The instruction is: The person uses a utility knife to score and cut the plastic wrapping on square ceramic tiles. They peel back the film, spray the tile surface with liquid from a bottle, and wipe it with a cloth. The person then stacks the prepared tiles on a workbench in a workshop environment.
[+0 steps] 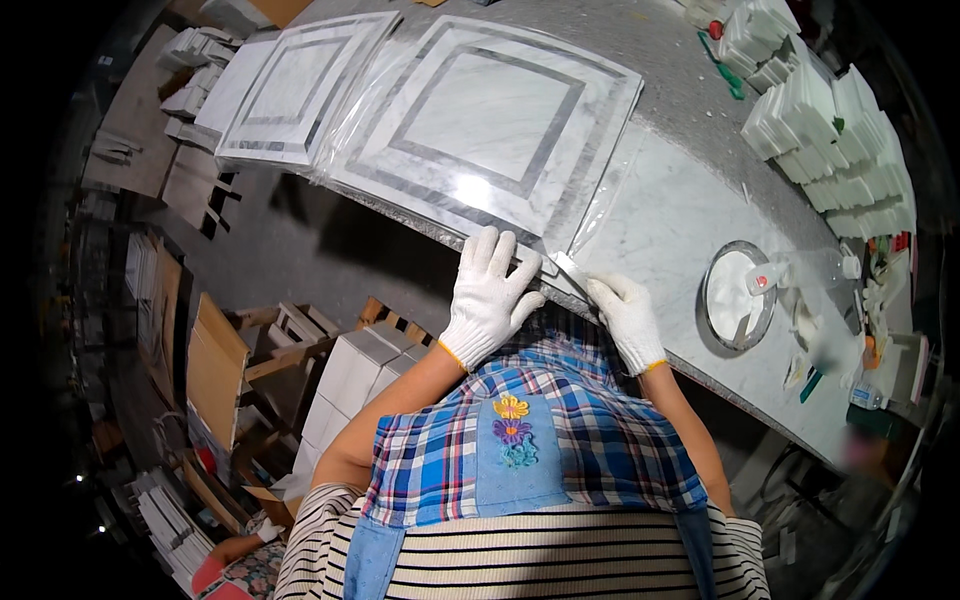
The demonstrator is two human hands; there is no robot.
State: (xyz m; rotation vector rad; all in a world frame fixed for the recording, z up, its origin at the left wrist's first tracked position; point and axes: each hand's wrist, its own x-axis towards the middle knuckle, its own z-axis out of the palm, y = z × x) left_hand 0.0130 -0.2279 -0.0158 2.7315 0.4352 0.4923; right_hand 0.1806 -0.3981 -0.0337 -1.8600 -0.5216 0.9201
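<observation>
A square marble panel (490, 105) with grey inlaid bands lies on the bench in front of me. My left hand (487, 295), in a white knit glove, rests on its near edge with fingers stretched out and thumb apart. My right hand (628, 318), gloved too, is closed around a flat scraper (571, 273); the grip is hidden in my fingers. The scraper's pale blade reaches the panel's near right corner. Clear plastic film (604, 200) shows along the panel's right side.
Another banded panel (300, 90) lies to the left. At right stand a round bowl of white paste (738, 295), a bottle (768, 278) and stacked white pieces (820, 125). The bench edge (730, 390) runs before me. White boxes (350, 385) and another person's gloved hand (268, 531) are lower left.
</observation>
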